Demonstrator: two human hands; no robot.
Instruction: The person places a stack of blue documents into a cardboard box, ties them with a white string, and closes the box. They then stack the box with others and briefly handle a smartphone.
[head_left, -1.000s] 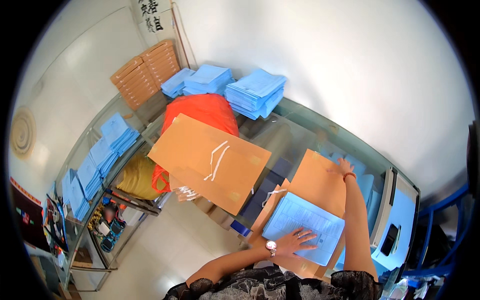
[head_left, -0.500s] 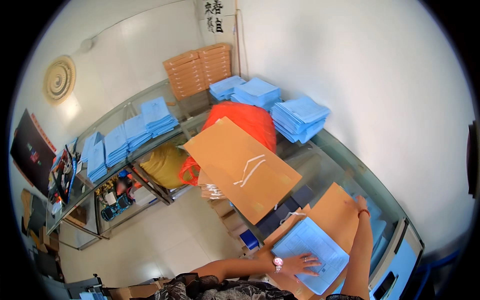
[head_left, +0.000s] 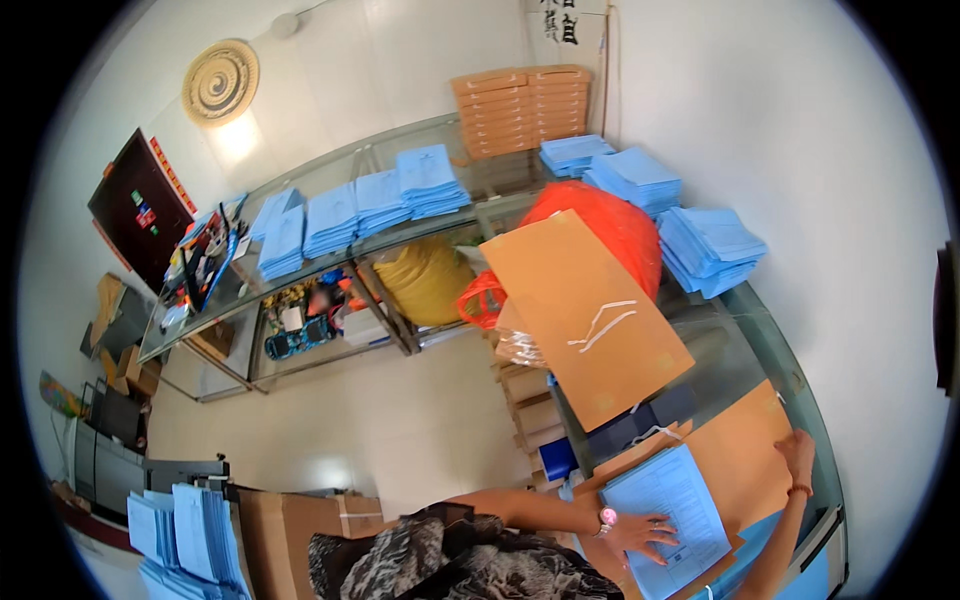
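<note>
On a blue printed paper folder (head_left: 668,500) at the lower right, my left hand (head_left: 648,538) lies flat with its fingers spread. The blue folder rests on an opened brown card file folder (head_left: 742,452), which has a white tie string at its near left side. My right hand (head_left: 795,458) is closed at the far right edge of this brown file folder, seemingly pinching it; the fingertips are partly hidden. More blue paper lies beneath my right forearm. Beyond them, a large flat brown file folder (head_left: 575,330) with white strings lies across a red plastic bag (head_left: 625,235).
Several blue stacks (head_left: 330,220) line the glass table (head_left: 480,185) at the back left, with others (head_left: 710,245) along the right wall. Brown file boxes (head_left: 520,110) stand in the back corner. A yellow sack (head_left: 425,280) sits beneath the table. Cardboard boxes (head_left: 300,530) stand at lower left.
The view has swung left, so everything sits further right in the picture. My right hand has come slightly nearer along the brown folder's edge, its fingers more curled. My left hand stays on the blue folder.
</note>
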